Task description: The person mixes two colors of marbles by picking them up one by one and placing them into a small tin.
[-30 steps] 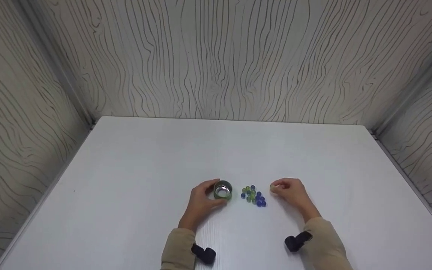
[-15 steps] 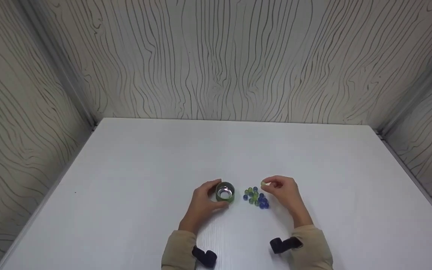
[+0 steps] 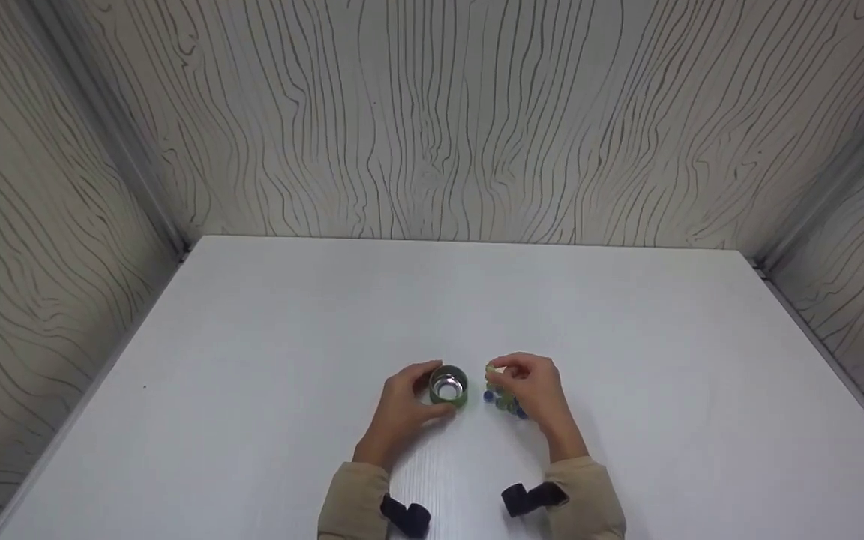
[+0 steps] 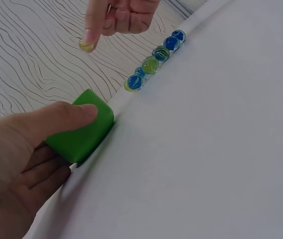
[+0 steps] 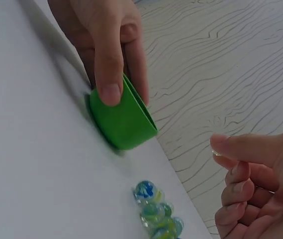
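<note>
A small green cup [image 3: 448,387] with a shiny metallic inside stands on the white table, and my left hand [image 3: 400,409] grips it round the side, thumb at the near side. In the left wrist view the thumb presses on the green wall [image 4: 84,132]. My right hand [image 3: 537,386] pinches a yellowish-green marble [image 4: 86,46] between thumb and forefinger, raised above the table. Beneath that hand lies a cluster of blue and green glass marbles [image 3: 503,403], partly hidden by it in the head view. The same marbles [image 5: 153,211] show beside the cup in the right wrist view.
The white table [image 3: 289,322] spreads around both hands. Wood-grain patterned panels [image 3: 432,120] rise behind it and at both sides. Each sleeve carries a black wrist camera, the left one [image 3: 407,517] and the right one [image 3: 526,500].
My right hand has moved left with the pinched marble, from right of the cluster to over it, close to the cup. The left hand and cup have stayed in about the same place.
</note>
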Demonstrator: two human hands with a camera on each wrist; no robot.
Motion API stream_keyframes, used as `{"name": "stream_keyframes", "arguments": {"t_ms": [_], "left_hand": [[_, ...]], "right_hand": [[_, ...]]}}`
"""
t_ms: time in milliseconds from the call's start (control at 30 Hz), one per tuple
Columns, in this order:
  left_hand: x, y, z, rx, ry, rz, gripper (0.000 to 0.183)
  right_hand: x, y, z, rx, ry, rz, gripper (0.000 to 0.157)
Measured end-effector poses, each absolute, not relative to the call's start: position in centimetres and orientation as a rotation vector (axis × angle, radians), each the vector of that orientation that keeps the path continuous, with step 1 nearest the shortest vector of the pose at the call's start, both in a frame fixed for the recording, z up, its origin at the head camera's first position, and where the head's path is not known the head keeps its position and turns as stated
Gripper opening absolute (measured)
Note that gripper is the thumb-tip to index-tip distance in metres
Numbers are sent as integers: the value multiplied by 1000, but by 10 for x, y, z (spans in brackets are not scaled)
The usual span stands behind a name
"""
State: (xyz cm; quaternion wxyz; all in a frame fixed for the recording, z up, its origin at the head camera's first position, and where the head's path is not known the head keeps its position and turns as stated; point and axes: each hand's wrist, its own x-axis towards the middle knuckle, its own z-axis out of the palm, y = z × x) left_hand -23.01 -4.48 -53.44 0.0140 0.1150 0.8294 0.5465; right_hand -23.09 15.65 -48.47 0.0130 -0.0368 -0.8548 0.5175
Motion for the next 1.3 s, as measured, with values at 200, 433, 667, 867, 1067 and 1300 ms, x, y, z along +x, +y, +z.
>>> {"name": "stream_keyframes", "arguments": {"t_ms": [200, 433, 667, 867, 1067, 1300], "left_hand": [[-229, -41, -533, 403, 2626, 1660, 61], [-228, -39, -534, 451, 2633, 1649, 59], [-228, -41, -533, 431, 2612, 1638, 60], [-229, -43, -529, 389, 2606, 1629, 59], [-227, -43, -530, 358, 2598, 1620, 59], [-227, -42, -531, 419, 2648, 1611, 57]], "right_hand": [[-230, 138, -487, 18, -2691, 1506, 13], [-229, 135, -492, 42, -2648, 1455, 12], [-229, 131, -493, 57, -2659, 1456, 13], [-231, 128, -493, 41, -2677, 1437, 11], [-231, 126, -496, 42, -2691, 1421, 11], [-230, 125, -498, 56, -2703, 1453, 10]]}}
